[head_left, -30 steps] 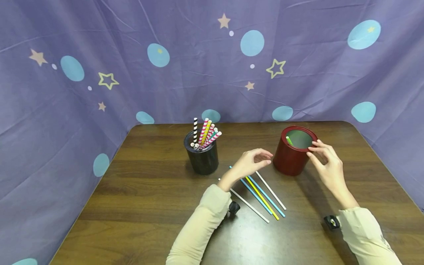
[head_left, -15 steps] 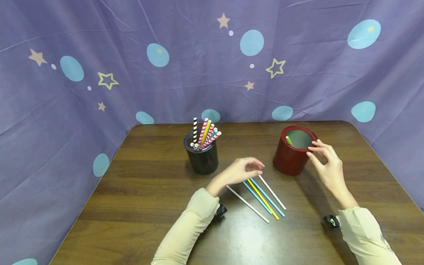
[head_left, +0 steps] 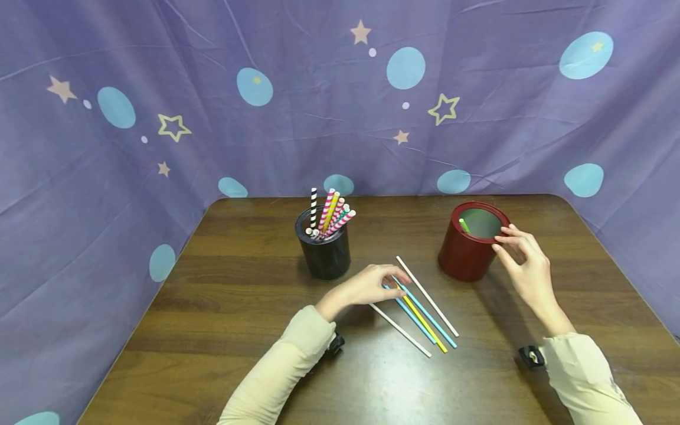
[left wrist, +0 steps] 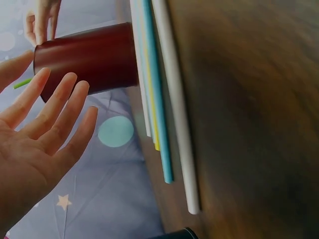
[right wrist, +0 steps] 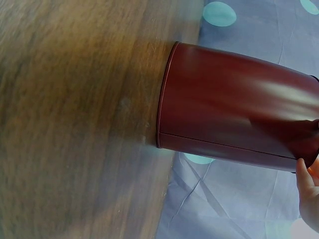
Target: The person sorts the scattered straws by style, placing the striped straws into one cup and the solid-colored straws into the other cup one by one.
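My left hand (head_left: 366, 283) hovers over the upper ends of several straws on the table, its fingers loosely curved and spread with nothing between them. Below it lie a yellow straw (head_left: 426, 324), a blue straw (head_left: 431, 319) with another blue one beside it, and a white straw (head_left: 400, 330) nearer me. A second white straw (head_left: 427, 297) lies on the right of the group. With its thumb outside and fingertips over the rim, my right hand (head_left: 526, 265) holds the dark red cylindrical holder (head_left: 462, 257), which stands upright. One green straw (head_left: 464, 225) leans inside it.
A black cylindrical holder (head_left: 326, 260) stands left of the loose straws, filled with striped straws (head_left: 332, 212) in pink, yellow, black and green. A purple curtain (head_left: 319, 118) hangs behind the wooden table (head_left: 212, 307).
My left hand has moved left and toward me, away from the red holder, and come over the loose straws, uncovering the right white straw. My right hand has stayed at the rim.
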Available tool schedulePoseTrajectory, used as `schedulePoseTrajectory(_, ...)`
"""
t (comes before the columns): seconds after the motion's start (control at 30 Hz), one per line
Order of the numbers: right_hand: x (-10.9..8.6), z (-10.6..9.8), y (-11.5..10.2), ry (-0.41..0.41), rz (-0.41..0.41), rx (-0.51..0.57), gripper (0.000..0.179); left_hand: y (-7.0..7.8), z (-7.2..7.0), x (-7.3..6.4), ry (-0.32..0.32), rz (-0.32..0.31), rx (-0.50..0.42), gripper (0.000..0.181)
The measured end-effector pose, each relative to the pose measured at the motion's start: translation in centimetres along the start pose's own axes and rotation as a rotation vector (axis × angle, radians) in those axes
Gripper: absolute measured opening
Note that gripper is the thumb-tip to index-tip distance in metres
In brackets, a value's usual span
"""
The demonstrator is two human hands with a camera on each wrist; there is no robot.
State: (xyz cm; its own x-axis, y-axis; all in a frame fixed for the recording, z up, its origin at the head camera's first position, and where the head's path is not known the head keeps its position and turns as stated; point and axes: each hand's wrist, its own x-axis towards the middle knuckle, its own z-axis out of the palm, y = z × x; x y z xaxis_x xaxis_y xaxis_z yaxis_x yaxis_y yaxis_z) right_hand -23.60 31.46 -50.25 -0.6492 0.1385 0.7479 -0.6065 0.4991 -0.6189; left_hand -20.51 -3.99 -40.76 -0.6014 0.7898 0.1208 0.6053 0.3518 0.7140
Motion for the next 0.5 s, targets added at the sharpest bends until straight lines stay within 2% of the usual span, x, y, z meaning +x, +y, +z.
schedulePoseTrajectory(0.5, 0.0, 0.2, -0.3, -0.002, 0.0, 0.024, 0.03, -1.2, 0.4, -1.6, -0.136, -0.053, 0.064, 0.027)
